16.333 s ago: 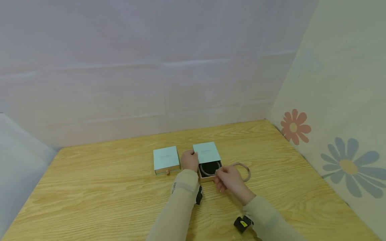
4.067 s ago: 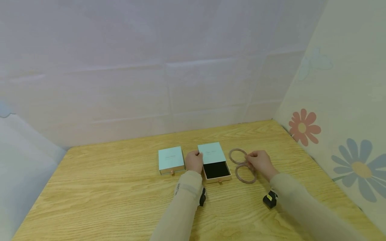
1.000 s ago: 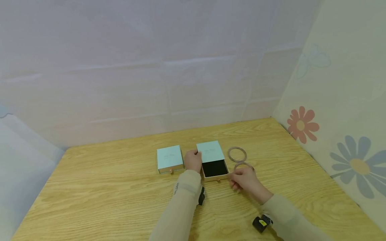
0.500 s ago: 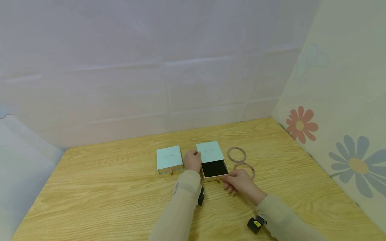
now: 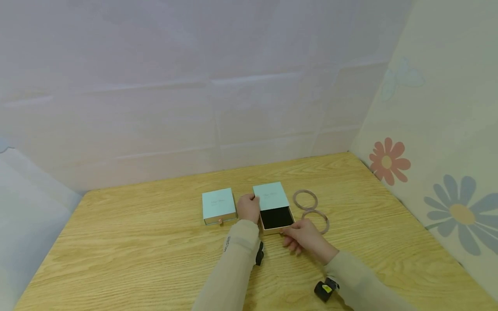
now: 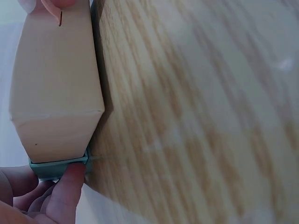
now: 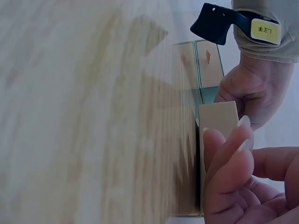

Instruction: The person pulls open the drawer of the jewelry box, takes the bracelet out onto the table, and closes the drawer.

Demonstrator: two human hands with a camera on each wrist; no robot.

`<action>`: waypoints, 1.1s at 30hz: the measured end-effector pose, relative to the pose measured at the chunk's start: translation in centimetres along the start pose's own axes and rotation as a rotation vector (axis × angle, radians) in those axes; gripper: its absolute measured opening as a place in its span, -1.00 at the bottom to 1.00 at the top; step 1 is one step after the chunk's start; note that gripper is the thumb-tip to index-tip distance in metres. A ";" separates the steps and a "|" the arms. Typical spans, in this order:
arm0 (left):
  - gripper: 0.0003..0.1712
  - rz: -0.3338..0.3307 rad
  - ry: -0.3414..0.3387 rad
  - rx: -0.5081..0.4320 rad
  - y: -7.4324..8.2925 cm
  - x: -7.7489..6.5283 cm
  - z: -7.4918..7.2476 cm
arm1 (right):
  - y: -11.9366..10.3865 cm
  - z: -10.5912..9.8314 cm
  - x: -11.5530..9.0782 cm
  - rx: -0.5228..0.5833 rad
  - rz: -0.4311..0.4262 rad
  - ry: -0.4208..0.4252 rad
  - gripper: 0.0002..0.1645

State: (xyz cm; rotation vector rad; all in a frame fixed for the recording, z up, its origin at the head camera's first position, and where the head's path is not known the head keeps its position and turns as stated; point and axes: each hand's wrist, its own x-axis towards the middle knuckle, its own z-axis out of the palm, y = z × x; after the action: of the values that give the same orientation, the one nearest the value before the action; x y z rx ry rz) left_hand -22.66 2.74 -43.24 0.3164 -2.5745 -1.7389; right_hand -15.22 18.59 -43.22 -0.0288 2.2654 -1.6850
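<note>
A pale turquoise box point(image 5: 271, 195) stands with its black-lined drawer point(image 5: 277, 217) slid partly out toward the person. My left hand point(image 5: 247, 209) grips the left side of its sleeve; in the left wrist view the fingers point(image 6: 70, 189) pinch the teal edge. At the drawer's front, my right hand point(image 5: 307, 237) has thumb and index finger at the small orange ribbon pull tab point(image 6: 53, 10), pinching it, with the other fingers curled below. Two pinkish-brown bangles lie to the right: one farther back point(image 5: 294, 201), the other bangle point(image 5: 328, 223) partly behind the right hand.
A second turquoise box point(image 5: 218, 203), closed, sits left of the left hand. The wooden table point(image 5: 148, 246) meets a pale curtain-like wall point(image 5: 163, 125) at the back and a flower-printed wall point(image 5: 420, 151) on the right.
Earlier a bangle lay in the drawer; now both are on the table. Over the last second, my right hand moved left from the drawer's right corner to its pull tab. My left hand stayed put.
</note>
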 end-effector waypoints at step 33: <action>-0.68 0.008 0.003 -0.016 0.1 -0.2 -0.1 | -0.1 0.6 0.2 0.032 0.039 -0.070 -0.63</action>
State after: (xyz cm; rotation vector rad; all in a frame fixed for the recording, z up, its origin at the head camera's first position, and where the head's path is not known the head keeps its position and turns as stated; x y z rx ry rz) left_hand -22.45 2.68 -43.07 0.3083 -2.5550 -1.7540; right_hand -15.31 17.98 -43.29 -0.0361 2.1738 -1.6736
